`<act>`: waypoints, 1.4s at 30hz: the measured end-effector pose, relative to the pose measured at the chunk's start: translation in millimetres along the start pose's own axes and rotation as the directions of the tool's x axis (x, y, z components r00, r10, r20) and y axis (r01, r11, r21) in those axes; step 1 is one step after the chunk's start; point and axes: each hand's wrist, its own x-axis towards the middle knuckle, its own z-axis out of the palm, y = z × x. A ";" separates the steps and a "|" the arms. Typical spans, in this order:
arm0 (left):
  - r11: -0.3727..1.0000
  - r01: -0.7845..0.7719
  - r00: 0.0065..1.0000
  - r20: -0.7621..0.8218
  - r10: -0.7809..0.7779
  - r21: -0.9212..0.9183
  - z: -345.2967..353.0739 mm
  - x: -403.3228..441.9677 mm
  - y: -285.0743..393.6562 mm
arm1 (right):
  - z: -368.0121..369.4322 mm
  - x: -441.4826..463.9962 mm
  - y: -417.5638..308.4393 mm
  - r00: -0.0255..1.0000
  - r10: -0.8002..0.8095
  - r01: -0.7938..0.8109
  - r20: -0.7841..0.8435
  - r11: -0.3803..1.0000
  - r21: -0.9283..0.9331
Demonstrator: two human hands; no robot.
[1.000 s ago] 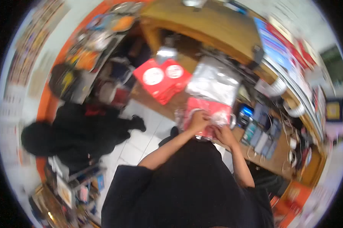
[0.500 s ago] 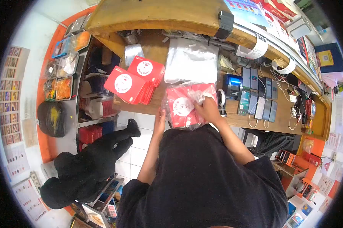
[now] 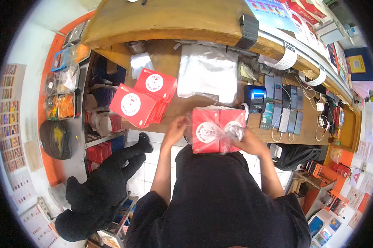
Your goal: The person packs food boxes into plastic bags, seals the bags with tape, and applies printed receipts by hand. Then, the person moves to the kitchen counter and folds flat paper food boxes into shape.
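Observation:
A clear plastic bag (image 3: pixel 213 133) lies around two side-by-side stacks of red printed packets (image 3: pixel 205 148) with round white labels, at the counter's front edge against my body. My left hand (image 3: pixel 176 131) is at the bag's left side, its curled fingers pinching the film. On the opposite side my right hand (image 3: pixel 251 143) grips crumpled plastic at the right end. Left of the bag, loose red packets (image 3: pixel 130 103) sit in two overlapping piles. Behind it, a stack of clear plastic bags (image 3: pixel 207 74) lies flat.
A blue-topped printer (image 3: pixel 255 99) stands to the right, beside rows of phones (image 3: pixel 275 111) and tangled cables. A raised wooden shelf (image 3: pixel 161 25) spans the back. At left, another person in black (image 3: pixel 99 177) is by a metal rack.
The bagged packets have shifted right and nearer my body, turning squarer to the counter. My right hand has moved from their top to the right end; my left stays at the left side.

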 end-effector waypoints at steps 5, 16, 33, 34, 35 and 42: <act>0.872 -0.408 0.907 0.011 0.421 0.271 4.7 105.3 62.5 | -78.3 71.4 15.3 0.995 0.095 -0.092 -0.004 0.946 -0.312; 0.770 -0.404 0.878 -0.028 0.478 0.493 51.7 223.5 60.6 | 37.8 270.8 139.7 0.961 -0.220 0.271 0.168 0.875 -0.402; 0.579 -0.495 0.860 0.272 0.432 0.648 66.0 228.1 40.5 | -1.5 306.3 145.5 0.952 -0.210 0.303 0.224 0.754 -0.582; 0.550 -0.486 0.868 0.303 0.393 0.680 66.4 230.7 42.9 | -7.2 307.5 143.1 0.951 -0.197 0.302 0.240 0.764 -0.570; 0.522 -0.496 0.861 0.317 0.398 0.694 67.7 231.9 43.5 | -12.2 307.6 140.9 0.949 -0.181 0.299 0.257 0.776 -0.556; 0.580 -0.517 0.854 0.332 0.400 0.630 61.8 258.0 30.9 | -5.2 293.7 161.8 0.924 -0.369 0.379 0.097 0.859 -0.343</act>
